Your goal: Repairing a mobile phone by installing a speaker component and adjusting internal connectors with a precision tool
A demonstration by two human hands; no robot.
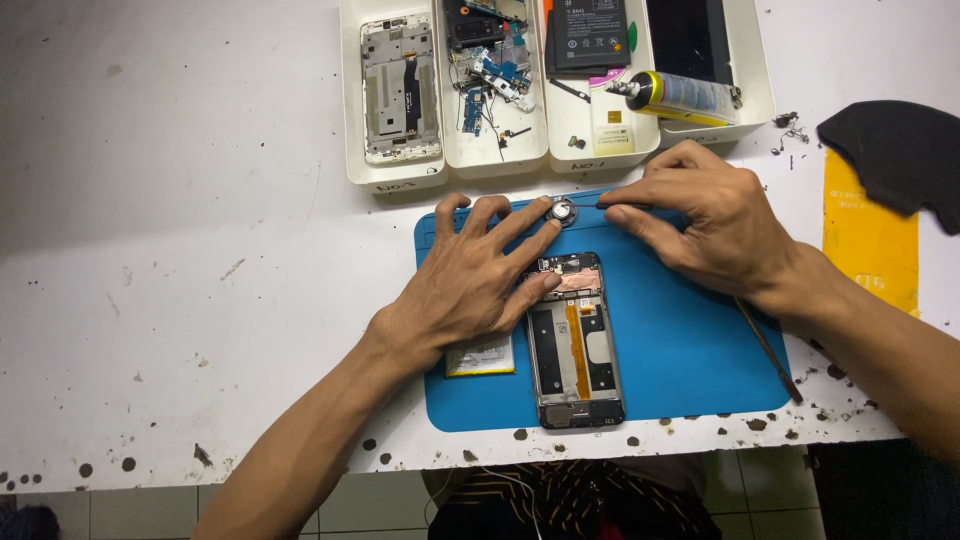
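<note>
An opened phone frame (577,345) lies on a blue work mat (680,350), its inner parts and an orange flex strip showing. My left hand (470,280) rests spread on the mat, one finger on the phone's top end and another touching a small round silver part (563,211) at the mat's far edge. My right hand (715,225) pinches thin black tweezers (615,205) whose tip points at that round part. A small pale flat part (481,357) sits under my left wrist.
Several white trays (555,150) stand behind the mat, holding a phone frame (400,90), loose boards, a battery and a glue tube (680,97). A thin dark tool (768,350) lies on the mat's right side. A yellow sheet (868,240) and a black cloth (895,150) are at right.
</note>
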